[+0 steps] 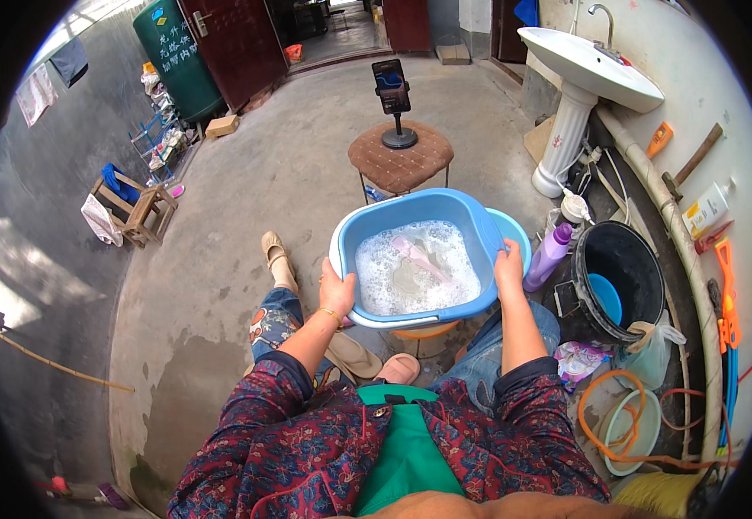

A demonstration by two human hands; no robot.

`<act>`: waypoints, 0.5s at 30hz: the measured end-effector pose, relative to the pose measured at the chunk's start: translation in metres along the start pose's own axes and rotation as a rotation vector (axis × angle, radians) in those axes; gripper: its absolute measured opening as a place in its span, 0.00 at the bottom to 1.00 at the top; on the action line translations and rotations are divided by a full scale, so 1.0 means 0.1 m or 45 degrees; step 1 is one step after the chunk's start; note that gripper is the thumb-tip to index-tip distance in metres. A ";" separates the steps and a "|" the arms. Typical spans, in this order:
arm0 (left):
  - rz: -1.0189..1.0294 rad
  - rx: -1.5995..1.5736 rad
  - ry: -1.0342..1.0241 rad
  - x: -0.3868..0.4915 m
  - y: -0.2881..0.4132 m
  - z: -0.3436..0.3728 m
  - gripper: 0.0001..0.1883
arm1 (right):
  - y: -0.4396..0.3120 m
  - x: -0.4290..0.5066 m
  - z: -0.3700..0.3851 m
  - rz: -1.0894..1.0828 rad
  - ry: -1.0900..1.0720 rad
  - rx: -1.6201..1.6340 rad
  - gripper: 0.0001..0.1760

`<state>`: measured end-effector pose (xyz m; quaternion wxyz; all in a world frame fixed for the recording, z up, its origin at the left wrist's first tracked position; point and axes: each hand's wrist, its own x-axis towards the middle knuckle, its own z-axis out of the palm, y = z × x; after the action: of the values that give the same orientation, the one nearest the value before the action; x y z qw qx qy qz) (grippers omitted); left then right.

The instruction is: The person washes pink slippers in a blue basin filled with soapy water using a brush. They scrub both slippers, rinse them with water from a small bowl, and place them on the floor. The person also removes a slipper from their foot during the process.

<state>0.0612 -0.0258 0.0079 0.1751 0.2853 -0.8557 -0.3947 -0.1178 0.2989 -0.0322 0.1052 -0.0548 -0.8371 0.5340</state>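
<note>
A blue plastic basin [408, 201] is held up in front of me between both hands. Soapy water covered in foam [382, 272] lies in it, with a pink brush-like object [423, 256] partly under the suds. My left hand [338, 290] grips the basin's left rim, thumb on top. On the opposite rim, my right hand [510, 267] has hold of the edge. Behind the basin's right side a light blue tub [517, 235] shows in part. Under its front edge an orange rim [428, 331] peeks out; the rest is hidden.
A padded stool [402, 162] bears a phone [391, 87] on a stand. To the right are a purple detergent bottle [548, 258], a black bucket [635, 253], a pedestal sink [584, 65] and an orange hose [584, 415]. A wooden chair [145, 214] stands left. Pink [398, 370] and beige slippers [353, 357] lie below.
</note>
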 end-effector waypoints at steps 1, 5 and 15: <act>-0.003 0.006 -0.001 0.00 0.00 0.00 0.39 | 0.00 0.00 0.00 -0.006 0.006 -0.003 0.18; -0.014 0.026 -0.008 -0.02 0.05 -0.02 0.39 | -0.06 -0.02 -0.02 0.016 0.004 0.005 0.18; 0.008 -0.024 -0.029 -0.01 0.02 -0.03 0.38 | -0.11 -0.05 -0.04 0.031 0.012 -0.050 0.18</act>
<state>0.0624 -0.0257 0.0115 0.1693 0.2764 -0.8548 -0.4053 -0.1120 0.2969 -0.0206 0.1015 -0.0696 -0.8462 0.5185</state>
